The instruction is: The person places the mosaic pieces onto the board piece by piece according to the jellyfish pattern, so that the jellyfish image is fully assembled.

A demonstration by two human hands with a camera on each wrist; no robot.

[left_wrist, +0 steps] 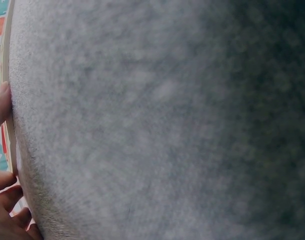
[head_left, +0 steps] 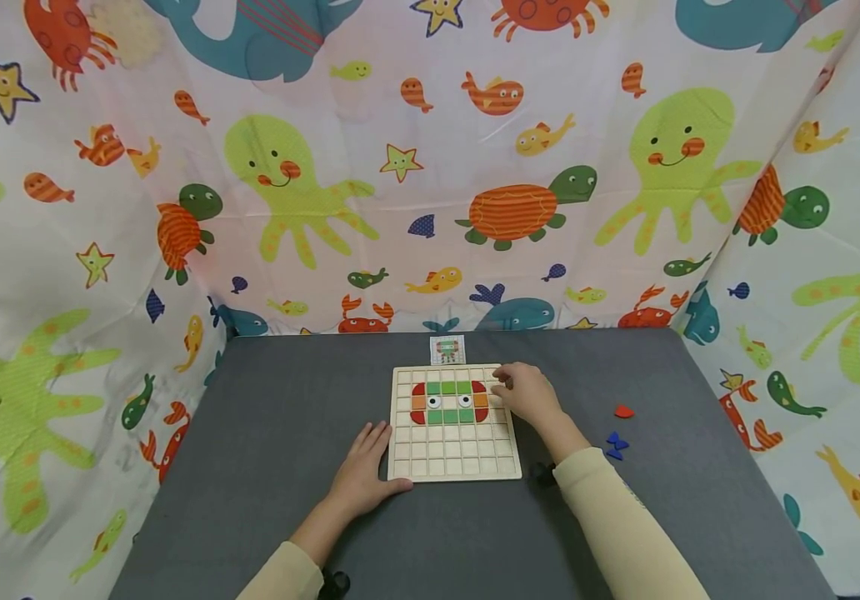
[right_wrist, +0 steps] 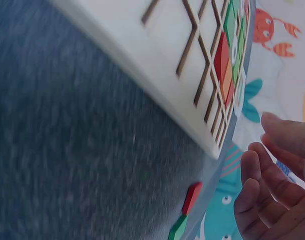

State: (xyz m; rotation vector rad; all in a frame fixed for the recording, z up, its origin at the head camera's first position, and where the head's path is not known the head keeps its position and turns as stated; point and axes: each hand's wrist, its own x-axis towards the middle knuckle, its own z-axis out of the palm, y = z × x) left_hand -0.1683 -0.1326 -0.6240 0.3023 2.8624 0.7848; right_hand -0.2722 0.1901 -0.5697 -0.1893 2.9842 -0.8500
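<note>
A pale wooden grid board (head_left: 456, 467) lies on the grey table. In its upper rows sit green squares (head_left: 448, 387), orange squares (head_left: 481, 401), red rounded corner pieces (head_left: 418, 389) and two white eye pieces (head_left: 433, 402). My left hand (head_left: 361, 471) rests at the board's lower left corner, fingers along the left edge, thumb at the near edge. My right hand (head_left: 527, 392) hovers over the upper right corner with bent fingers. In the right wrist view, its thumb (right_wrist: 285, 131) and loosely curled fingers (right_wrist: 277, 180) show nothing between them.
Behind the board stands a small picture card (head_left: 447, 350). To the right lie a red piece (head_left: 624, 411) and blue pieces (head_left: 616, 446). The right wrist view also shows a green piece (right_wrist: 178, 228) on the table. A sea-animal curtain (head_left: 430, 250) surrounds the table's back and sides.
</note>
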